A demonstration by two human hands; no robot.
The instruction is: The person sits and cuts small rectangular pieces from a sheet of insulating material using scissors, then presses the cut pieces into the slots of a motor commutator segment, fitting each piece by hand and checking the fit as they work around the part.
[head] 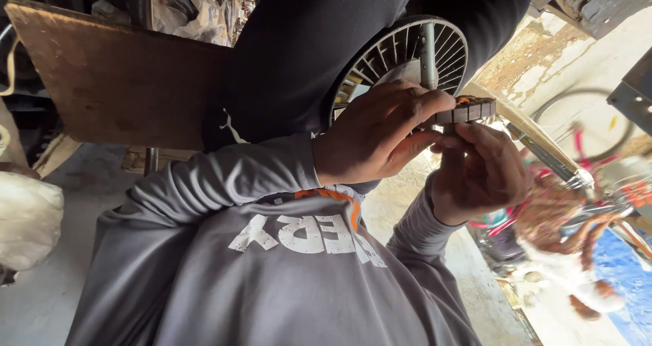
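Both hands meet right of the frame's centre, closed from opposite sides on one small part. The larger hand [380, 139], on the grey sleeve that crosses the middle of the frame, pinches with thumb and fingers; which of the person's own hands it is cannot be told from this tilted view. The other hand [479, 173], just below and to the right, curls its fingers up against the same part, so the two hands touch at the fingertips.

The part is a dark ring-shaped stator [467, 109] with ribbed segments round its edge and a glimpse of orange copper winding on top. It sits just right of centre in the upper half of the frame, clamped between the fingertips of both hands.

Directly behind the hands, upper centre, lies a round white fan housing [407, 54] with radial fins, and a grey metal shaft [428, 54] stands out of its middle. The housing rests against a dark-clothed leg filling the upper centre.

A grey sweatshirt [285, 264] with white lettering and an orange neck trim fills the lower middle. At upper left is a brown wooden board [115, 74]. A whitish sack [27, 217] lies at the left edge on a grey concrete floor [75, 183]. On the right, blurred, stand a bicycle wheel [584, 125] and a blue patch of sheeting [625, 278].
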